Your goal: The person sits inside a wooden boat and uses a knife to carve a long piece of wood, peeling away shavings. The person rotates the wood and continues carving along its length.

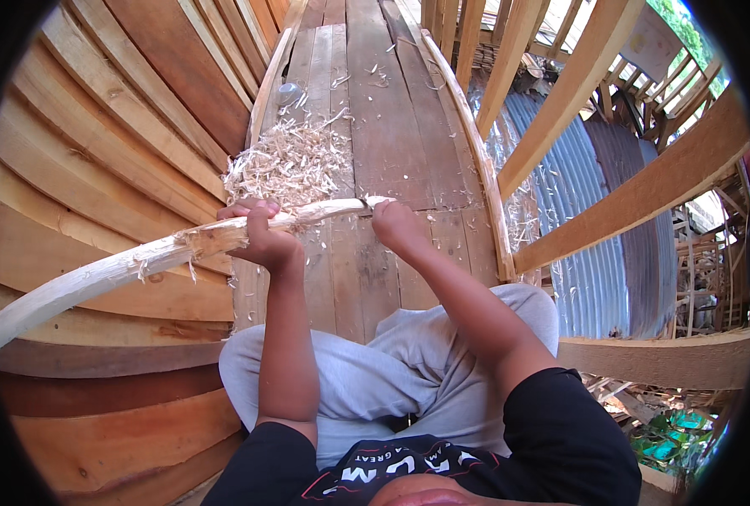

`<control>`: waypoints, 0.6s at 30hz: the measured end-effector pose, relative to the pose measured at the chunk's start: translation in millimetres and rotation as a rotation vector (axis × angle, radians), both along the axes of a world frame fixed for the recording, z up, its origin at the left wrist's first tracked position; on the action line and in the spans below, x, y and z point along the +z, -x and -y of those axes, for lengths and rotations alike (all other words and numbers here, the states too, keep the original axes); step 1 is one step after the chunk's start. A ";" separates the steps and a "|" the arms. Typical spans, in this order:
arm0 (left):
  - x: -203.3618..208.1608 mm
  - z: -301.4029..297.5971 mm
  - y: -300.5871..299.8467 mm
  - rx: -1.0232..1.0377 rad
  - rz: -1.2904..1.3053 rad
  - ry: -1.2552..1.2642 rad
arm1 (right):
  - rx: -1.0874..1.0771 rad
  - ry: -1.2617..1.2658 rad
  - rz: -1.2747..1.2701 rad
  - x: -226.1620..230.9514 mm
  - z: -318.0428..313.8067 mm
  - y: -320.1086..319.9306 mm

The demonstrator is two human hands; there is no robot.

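A long, pale wooden pole (97,274), stripped of bark and slightly curved, slants across in front of me from the lower left up to the middle. My left hand (261,234) is wrapped round it from below, beside a rougher, frayed brown patch. At the pole's thinner right end, my right hand (399,226) is closed in a fist. A small dark, blade-like edge (365,202) lies across the wood just left of that fist. What sits inside the right fingers is mostly hidden.
Beyond my left hand, curled wood shavings (295,160) lie heaped on the plank floor (404,143). A small clear round container (288,94) stands behind them. A plank wall (97,169) rises at left; a wooden railing (561,101) borders the right, above corrugated metal sheets (590,253).
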State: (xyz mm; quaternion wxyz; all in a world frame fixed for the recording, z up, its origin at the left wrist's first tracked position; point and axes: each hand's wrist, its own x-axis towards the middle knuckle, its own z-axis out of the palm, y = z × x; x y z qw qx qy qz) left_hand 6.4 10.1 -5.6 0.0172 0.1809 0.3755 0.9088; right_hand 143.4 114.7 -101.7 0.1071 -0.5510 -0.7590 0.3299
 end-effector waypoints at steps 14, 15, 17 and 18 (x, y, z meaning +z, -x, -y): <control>-4.6 3.2 2.5 0.003 -0.019 -0.014 | 0.042 -0.013 -0.065 15.5 3.9 14.1; -5.9 4.5 4.8 -0.005 -0.005 -0.035 | 0.042 -0.018 -0.067 12.6 7.9 14.7; -1.8 -1.5 5.4 0.009 0.002 -0.066 | 0.030 -0.060 -0.087 14.8 9.6 15.9; -8.1 -0.9 8.7 -0.005 -0.011 -0.057 | 0.065 -0.055 -0.090 21.6 13.8 14.5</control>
